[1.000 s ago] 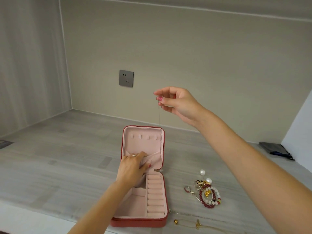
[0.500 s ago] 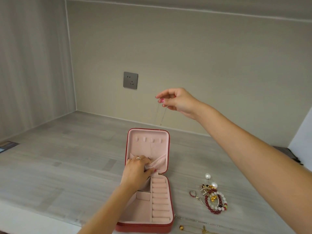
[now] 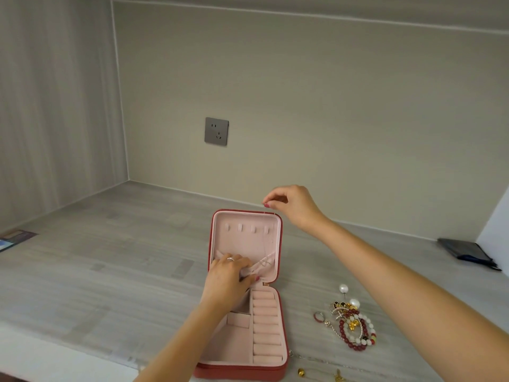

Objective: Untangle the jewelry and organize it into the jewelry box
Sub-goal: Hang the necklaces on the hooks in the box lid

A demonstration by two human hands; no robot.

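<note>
The left hand [image 3: 230, 274] pinches the pink pocket [image 3: 261, 264] in the lid of the open red jewelry box [image 3: 283, 307] on the grey counter [image 3: 110, 257]. Just right, above the lid's far edge, the right hand [image 3: 292, 205] pinches a thin chain [image 3: 265, 235] hanging into the lid. Tangled bead jewelry [image 3: 354, 326] lies near right.

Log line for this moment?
right hand: pinching thin chain above lid | left hand: holding lid pocket | jewelry box: open
</note>
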